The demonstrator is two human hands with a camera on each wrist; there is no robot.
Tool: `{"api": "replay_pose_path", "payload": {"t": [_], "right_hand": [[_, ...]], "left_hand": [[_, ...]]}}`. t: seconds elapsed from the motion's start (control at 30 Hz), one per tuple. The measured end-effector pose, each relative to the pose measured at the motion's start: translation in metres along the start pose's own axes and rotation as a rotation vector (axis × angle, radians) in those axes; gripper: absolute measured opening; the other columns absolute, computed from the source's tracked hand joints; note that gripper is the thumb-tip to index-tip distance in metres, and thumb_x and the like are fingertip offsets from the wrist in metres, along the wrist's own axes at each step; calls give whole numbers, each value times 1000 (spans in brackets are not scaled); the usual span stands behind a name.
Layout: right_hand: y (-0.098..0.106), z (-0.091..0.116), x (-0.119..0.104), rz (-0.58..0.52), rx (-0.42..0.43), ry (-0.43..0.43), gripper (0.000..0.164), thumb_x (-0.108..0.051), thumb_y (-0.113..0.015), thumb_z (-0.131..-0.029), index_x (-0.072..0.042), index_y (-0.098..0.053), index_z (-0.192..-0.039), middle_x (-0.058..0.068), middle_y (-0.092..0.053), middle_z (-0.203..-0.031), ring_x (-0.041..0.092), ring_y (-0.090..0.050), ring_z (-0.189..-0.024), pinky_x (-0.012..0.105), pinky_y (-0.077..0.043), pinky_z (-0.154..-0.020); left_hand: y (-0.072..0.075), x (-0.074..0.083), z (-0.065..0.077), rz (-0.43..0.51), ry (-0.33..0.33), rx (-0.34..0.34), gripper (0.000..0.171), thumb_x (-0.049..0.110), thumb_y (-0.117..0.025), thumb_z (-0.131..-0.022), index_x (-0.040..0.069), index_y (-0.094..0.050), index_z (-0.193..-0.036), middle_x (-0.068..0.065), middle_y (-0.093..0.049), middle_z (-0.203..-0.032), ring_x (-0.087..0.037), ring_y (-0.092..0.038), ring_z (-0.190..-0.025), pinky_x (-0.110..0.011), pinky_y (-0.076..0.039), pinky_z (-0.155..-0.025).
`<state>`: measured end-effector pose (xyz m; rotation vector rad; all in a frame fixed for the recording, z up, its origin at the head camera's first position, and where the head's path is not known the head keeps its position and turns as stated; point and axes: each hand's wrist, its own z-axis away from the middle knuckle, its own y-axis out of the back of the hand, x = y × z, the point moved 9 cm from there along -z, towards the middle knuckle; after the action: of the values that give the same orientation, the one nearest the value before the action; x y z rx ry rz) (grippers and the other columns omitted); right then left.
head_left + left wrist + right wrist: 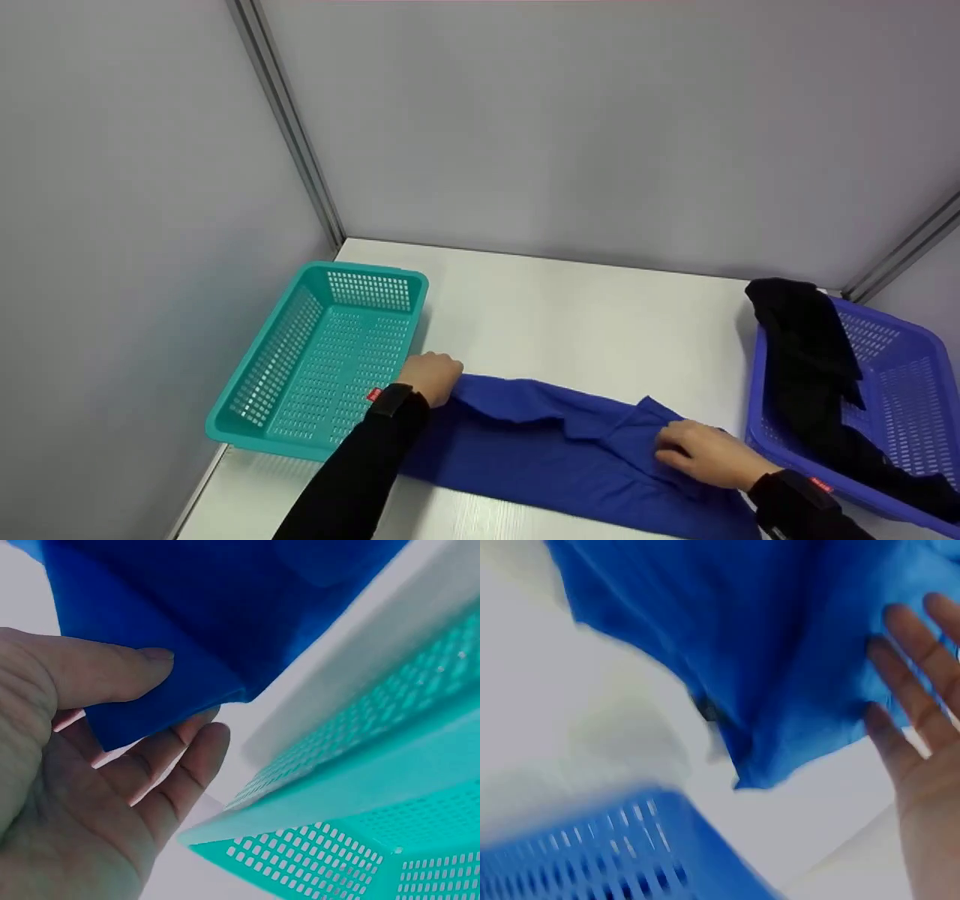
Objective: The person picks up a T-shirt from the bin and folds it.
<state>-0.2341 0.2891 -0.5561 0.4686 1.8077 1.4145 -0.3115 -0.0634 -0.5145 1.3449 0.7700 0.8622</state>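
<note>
A blue cloth garment (540,457) lies folded lengthwise on the white table, its upper layer rumpled. My left hand (431,377) is at its far left corner; in the left wrist view the thumb and fingers pinch the corner of the blue fabric (150,712). Toward the garment's right end, my right hand (709,452) rests on the cloth. The right wrist view shows that hand (930,697) with its fingers spread and fairly straight against the blue fabric (780,690), not gripping it.
A teal plastic basket (259,427) stands at the left, right beside my left forearm. On the right is a purple-blue basket (919,337) with a black garment (806,360) draped over its near-left side. Grey panels (600,135) wall in the white table (592,322).
</note>
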Motion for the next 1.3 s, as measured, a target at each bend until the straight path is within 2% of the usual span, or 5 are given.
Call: {"api": "replay_pose_path", "payload": {"t": [0.3,0.5,0.67,1.03,1.3], "right_hand": [[-7,-5,39,77,212,-416,45,-6,-77,-90,8,-61,-130,25,-66,-108,48,-62,-97,60,-51,-84],[0,-15,26,111,387,-251,26,7,-83,-76,-7,-69,-92,2,-56,-83,26,-54,-78,45,-46,-68],[27,-19,19,129,510,-203,26,11,-75,-84,-8,-63,-98,6,-69,-90,29,-68,-79,47,-53,-67],[137,-57,35,241,657,-297,14,4,-66,-94,-1,-61,-106,20,-68,-94,48,-65,-81,63,-49,-62],[155,-67,10,402,679,-92,17,5,-72,-89,1,-61,-101,18,-64,-85,43,-62,-69,55,-48,-56]], "left_hand": [[-15,5,-5,1,5,-42,6,0,-70,-88,5,-71,-90,-13,-72,-89,-35,-69,-81,-52,-58,-69],[-16,5,-5,14,16,-80,6,1,-70,-88,6,-70,-92,-13,-71,-88,-34,-70,-82,-52,-58,-69],[-3,0,-8,79,43,-56,7,0,-64,-92,5,-66,-96,-16,-70,-90,-36,-70,-85,-54,-58,-72],[39,-39,-27,116,259,314,17,0,-70,-90,1,-64,-106,-19,-69,-97,-40,-69,-89,-56,-58,-68],[46,-53,-23,57,262,401,5,-5,-66,-93,0,-65,-95,-20,-68,-89,-40,-69,-82,-53,-58,-66]]}}
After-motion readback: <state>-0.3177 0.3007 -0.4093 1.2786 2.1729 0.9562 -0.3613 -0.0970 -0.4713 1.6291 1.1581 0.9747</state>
